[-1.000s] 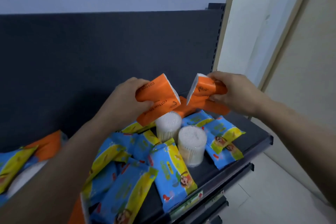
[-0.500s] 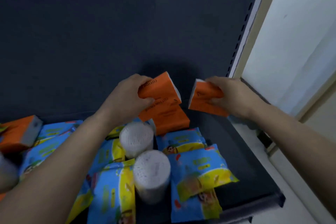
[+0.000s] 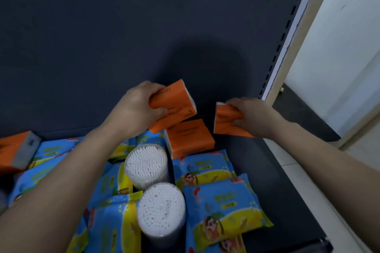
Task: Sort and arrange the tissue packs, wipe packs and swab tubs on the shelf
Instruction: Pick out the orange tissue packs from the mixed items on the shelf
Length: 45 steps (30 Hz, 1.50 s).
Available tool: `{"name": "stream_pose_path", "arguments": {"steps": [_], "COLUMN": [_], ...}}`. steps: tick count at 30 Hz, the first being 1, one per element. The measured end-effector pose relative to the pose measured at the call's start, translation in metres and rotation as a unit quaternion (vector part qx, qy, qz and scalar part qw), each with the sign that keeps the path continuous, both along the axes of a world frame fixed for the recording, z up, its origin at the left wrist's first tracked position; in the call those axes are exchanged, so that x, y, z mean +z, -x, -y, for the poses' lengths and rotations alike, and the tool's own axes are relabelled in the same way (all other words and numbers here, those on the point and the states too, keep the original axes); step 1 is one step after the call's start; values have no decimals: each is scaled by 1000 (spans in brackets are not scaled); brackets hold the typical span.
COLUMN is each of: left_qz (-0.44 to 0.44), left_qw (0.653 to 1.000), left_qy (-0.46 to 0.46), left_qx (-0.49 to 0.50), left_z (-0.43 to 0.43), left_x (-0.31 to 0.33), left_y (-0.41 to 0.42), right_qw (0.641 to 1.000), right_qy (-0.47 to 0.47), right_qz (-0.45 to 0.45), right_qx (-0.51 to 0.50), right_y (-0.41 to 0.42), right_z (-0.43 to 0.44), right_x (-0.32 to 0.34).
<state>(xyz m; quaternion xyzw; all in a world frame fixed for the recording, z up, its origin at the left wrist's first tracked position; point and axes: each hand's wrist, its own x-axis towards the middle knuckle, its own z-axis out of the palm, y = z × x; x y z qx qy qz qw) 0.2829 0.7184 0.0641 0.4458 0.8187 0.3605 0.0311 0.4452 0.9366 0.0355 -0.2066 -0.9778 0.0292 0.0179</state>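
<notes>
My left hand grips an orange tissue pack, held tilted above the shelf. My right hand grips a second orange tissue pack near the shelf's right back corner. Between and below them a third orange tissue pack lies on the dark shelf. Two clear swab tubs stand upright in the middle. Blue and yellow wipe packs lie scattered around them.
Another orange tissue pack lies at the far left. The dark back panel rises behind the shelf, with a slotted upright at its right end. A pale wall and floor lie beyond the right side.
Both hands have lowered a little toward the shelf's back right with their orange packs. The view has tilted down and closer to the shelf.
</notes>
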Motion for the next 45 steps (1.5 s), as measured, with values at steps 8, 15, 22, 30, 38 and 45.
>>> {"name": "stream_pose_path", "arguments": {"steps": [8,15,22,30,38,45], "left_qz": [36,18,5,7,15,22], "left_qw": [998,997,997,996,997,997], "left_qy": [50,70,80,89,80,69], "left_qx": [-17,-20,-10,7,3,10], "left_z": [2,8,10,20,25,34], "left_x": [-9,-7,-11,-9,-7,-8], "left_y": [23,31,33,35,34,34], "right_qw": [998,999,999,997,996,984], "right_qy": [48,-7,19,37,-55,-36], "right_qz": [48,26,-16,-43,-32,-34], "right_qx": [-4,25,24,50,55,173], "right_y": [19,36,44,52,51,62], "right_z": [-6,-7,-1,17,25,56], "right_x": [-9,-13,-18,-18,-18,-10]}}
